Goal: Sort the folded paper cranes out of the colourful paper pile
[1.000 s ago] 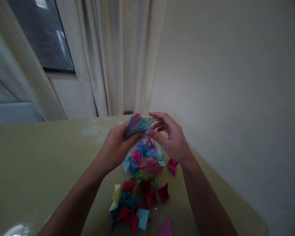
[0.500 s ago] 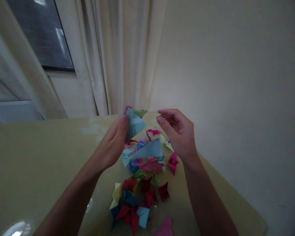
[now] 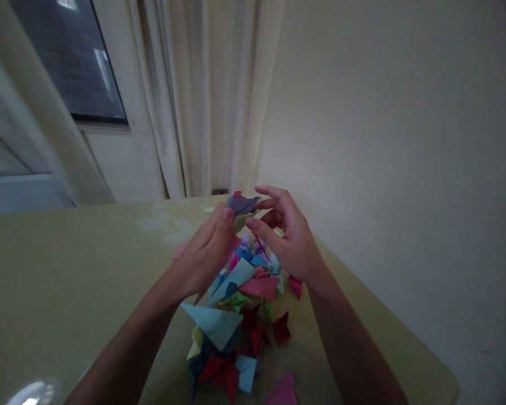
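Observation:
My left hand (image 3: 204, 253) is raised over the table and closed on a small stack of folded paper pieces (image 3: 241, 205), purple and pink on top. My right hand (image 3: 284, 236) is beside it, fingers curled, its fingertips touching the stack's right edge. Below both hands lies a pile of colourful folded origami pieces (image 3: 240, 320) in red, blue, pink, green and yellow. A light blue folded piece (image 3: 214, 323) rests on top of the pile near my left forearm.
The yellowish table (image 3: 59, 292) ends at its right edge near a plain wall. Cream curtains (image 3: 202, 95) and a dark window (image 3: 76, 62) are behind. A pink paper piece (image 3: 284, 391) lies at the near edge.
Light blue pieces that were in my left hand have dropped onto the pile. My right hand moved back in from the right to touch the stack, now showing purple on top.

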Demonstrator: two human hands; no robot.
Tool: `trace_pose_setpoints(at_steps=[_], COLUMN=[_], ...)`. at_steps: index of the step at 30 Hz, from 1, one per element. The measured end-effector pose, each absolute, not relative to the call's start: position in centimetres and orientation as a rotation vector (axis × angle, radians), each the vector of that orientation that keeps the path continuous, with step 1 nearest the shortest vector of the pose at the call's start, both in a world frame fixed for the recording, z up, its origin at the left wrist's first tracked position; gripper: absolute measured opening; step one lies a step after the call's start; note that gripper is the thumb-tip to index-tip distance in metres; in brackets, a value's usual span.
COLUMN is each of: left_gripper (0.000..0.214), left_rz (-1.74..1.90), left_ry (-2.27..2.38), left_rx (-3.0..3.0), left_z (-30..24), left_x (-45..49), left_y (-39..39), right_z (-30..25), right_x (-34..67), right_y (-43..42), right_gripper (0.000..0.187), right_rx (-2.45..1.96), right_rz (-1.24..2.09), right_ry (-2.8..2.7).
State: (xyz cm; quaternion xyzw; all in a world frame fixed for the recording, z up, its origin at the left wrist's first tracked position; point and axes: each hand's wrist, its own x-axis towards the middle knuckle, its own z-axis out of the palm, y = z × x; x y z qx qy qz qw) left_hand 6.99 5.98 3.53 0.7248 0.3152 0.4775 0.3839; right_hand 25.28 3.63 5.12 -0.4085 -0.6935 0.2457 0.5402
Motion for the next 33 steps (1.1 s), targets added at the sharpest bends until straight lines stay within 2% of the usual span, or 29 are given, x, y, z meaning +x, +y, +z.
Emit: trace_pose_setpoints(at_steps=[4,7,18,27,33], left_gripper=[0.059,0.059,0.056,0.047,0.053], left_rz=[1.181,1.169,1.165,1.010,0.934], left_ry=[0.785,0.826,0.886,0.651,0.854], left_rx=[1.852,1.820,1.773,1.922,2.089], left_z=[3.4,3.2,3.1,1.4,-1.4], left_x=[6.9,6.8,6.7,10.8,9.6], left_y=[6.0,6.0,5.7,3.0,7.1], right_z=[5.3,5.4,5.2,5.6,3.7], right_x=[25.2,25.3,26.0,27.3,31.1], right_y=[3.6,3.7,4.0,4.1,7.6], right_gripper=[0.034,0.030,0.028,0.028,0.039], right_rx=[-0.994,-1.003,-1.041,-1.039,-1.200], right_rz=[0.515,0.495,0.427,0.319,0.170], right_ry=[-1.726,-1.702,-1.614,-1.489,-1.513])
